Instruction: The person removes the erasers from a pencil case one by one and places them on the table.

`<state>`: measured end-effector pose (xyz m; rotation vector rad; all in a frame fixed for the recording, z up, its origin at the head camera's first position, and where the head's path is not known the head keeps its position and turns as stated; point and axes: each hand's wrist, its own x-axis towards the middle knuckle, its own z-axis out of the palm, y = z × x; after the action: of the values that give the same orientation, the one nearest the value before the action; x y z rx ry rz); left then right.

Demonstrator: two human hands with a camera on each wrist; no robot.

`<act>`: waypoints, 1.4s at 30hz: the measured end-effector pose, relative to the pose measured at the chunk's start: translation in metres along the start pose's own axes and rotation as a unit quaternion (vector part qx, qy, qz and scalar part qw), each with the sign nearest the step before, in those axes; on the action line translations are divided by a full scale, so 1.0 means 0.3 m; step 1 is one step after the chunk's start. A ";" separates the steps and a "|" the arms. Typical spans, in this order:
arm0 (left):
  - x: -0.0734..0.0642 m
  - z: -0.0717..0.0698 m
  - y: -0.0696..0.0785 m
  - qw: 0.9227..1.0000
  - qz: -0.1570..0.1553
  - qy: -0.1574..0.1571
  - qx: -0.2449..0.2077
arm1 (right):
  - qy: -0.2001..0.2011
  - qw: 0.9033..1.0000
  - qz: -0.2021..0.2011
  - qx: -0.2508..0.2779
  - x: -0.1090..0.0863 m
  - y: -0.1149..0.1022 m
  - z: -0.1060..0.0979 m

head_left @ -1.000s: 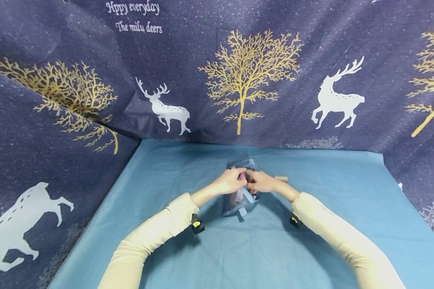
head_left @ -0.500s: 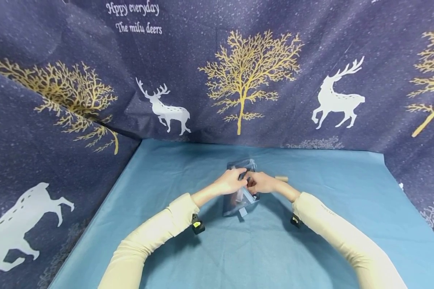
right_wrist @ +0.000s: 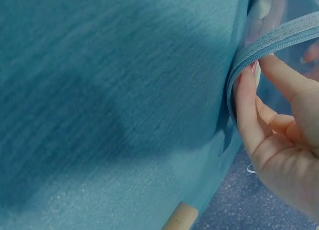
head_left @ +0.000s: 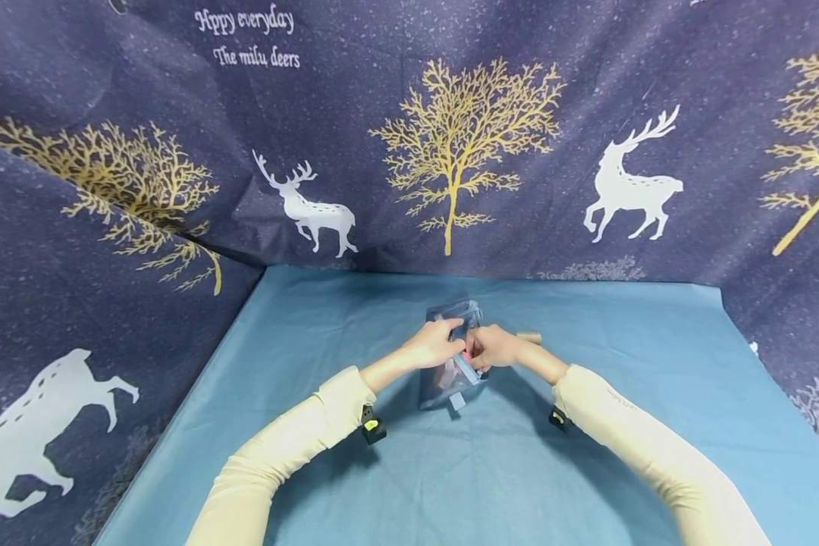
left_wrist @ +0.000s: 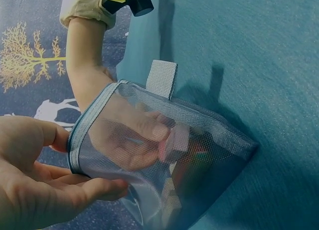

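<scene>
A blue see-through mesh zip pouch [head_left: 437, 390] lies on the cloth under both hands, its mouth open. My left hand [head_left: 433, 343] grips the pouch at its zipped rim; in the left wrist view its fingers lie on either side of the zip edge. My right hand [head_left: 497, 346] reaches in through the mouth. Through the mesh in the left wrist view, its thumb and finger pinch a pink block [left_wrist: 177, 143]. Other pieces lie deeper in the pouch, among them a pale block [left_wrist: 170, 202], blurred by the mesh. In the right wrist view the zip [right_wrist: 279, 42] crosses the right fingertips.
A short tan wooden cylinder [head_left: 528, 337] lies on the blue cloth [head_left: 409, 485] just behind the right wrist. A grey fabric tab [head_left: 457, 400] sticks out from the pouch's side. Dark printed curtains [head_left: 327, 98] stand at the back and sides.
A pink piece between the hands has gone lower, into the pouch, with the right hand's fingers. My left hand keeps its place on the rim. The head view has shifted slightly.
</scene>
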<state>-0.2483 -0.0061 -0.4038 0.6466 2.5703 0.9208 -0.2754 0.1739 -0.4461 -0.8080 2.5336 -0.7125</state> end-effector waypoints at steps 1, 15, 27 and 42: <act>0.000 0.001 0.000 1.000 -0.001 -0.001 -0.001 | 0.000 1.000 -0.001 -0.001 -0.001 0.000 0.000; 0.002 0.003 -0.002 1.000 0.004 -0.003 -0.001 | -0.022 0.997 -0.070 -0.019 -0.006 0.023 -0.014; 0.007 0.007 -0.011 1.000 0.006 0.007 -0.003 | -0.026 0.997 -0.063 -0.020 -0.014 0.017 -0.008; 0.004 0.002 -0.006 1.000 0.004 0.000 0.001 | -0.006 0.992 -0.120 -0.025 -0.037 0.020 -0.020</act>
<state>-0.2497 -0.0063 -0.4055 0.6568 2.5721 0.9199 -0.2724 0.1870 -0.4423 -1.1439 2.4779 -0.7157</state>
